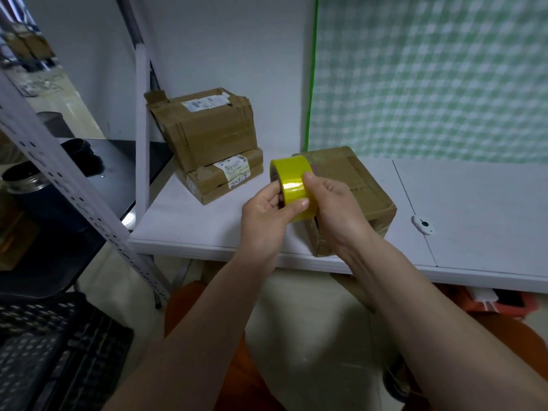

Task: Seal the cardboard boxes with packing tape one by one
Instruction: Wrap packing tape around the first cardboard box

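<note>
A yellow roll of packing tape (289,176) is held up in front of me, above the table's front edge. My left hand (267,212) grips its left side, with the thumb laid across the outer face of the roll. My right hand (332,203) holds the right side, fingers curled round it. Right behind the hands a brown cardboard box (364,185) sits on the white table (189,226); my right hand hides part of it. Two more cardboard boxes are stacked at the back left, a taller one (207,129) on a flat one (228,179).
A small white cutter (422,225) lies on the table to the right. A green checked cloth (430,78) hangs behind. A perforated metal shelf post (68,179) slants at the left, with a black table and dark containers (26,179) beyond. A black crate (53,351) sits at the lower left.
</note>
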`<state>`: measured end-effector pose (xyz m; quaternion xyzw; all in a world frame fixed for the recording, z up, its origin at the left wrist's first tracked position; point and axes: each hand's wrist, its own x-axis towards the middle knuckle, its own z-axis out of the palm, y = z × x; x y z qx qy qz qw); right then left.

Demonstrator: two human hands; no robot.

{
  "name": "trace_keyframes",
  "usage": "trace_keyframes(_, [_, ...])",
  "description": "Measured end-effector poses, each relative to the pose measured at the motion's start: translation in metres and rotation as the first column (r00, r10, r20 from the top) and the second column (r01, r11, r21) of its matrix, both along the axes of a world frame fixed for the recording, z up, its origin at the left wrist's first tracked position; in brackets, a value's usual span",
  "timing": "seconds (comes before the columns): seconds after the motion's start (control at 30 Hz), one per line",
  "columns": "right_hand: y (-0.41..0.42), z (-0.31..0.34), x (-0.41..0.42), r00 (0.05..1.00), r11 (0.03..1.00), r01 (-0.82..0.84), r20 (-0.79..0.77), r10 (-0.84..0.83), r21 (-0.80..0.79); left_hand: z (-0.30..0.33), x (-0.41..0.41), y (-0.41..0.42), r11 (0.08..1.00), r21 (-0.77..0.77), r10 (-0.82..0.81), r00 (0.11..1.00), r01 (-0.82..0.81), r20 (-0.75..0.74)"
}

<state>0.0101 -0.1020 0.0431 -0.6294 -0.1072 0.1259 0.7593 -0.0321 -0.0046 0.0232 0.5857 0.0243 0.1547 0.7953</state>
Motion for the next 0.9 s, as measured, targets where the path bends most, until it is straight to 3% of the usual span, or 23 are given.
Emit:
trace_keyframes(0.17, [-0.015, 0.003, -0.003, 0.998, 0.997, -0.066, -0.003, 0.067, 0.047, 0.001, 0.002, -0.011, 0.999, -0.036, 0.008, 1.000, -0.007, 0.029])
trace_keyframes(0.33, [-0.022, 0.008, -0.001, 0.999, 0.996, -0.018, -0.039, 0.021, 0.087, 0.002, 0.005, -0.019, 0.999, -0.033, -0.007, 0.999, 0.009, 0.054])
trace_keyframes(0.6, [-0.034, 0.012, -0.004, 0.992, 0.990, -0.123, 0.032, 0.121, 0.064, 0.002, 0.006, -0.021, 0.998, -0.055, -0.032, 0.998, 0.035, 0.046])
trace_keyframes(0.9, [-0.026, 0.010, -0.001, 0.999, 0.995, 0.046, -0.033, -0.043, 0.093, 0.009, 0.003, -0.030, 0.999, 0.027, -0.020, 0.996, 0.017, 0.085])
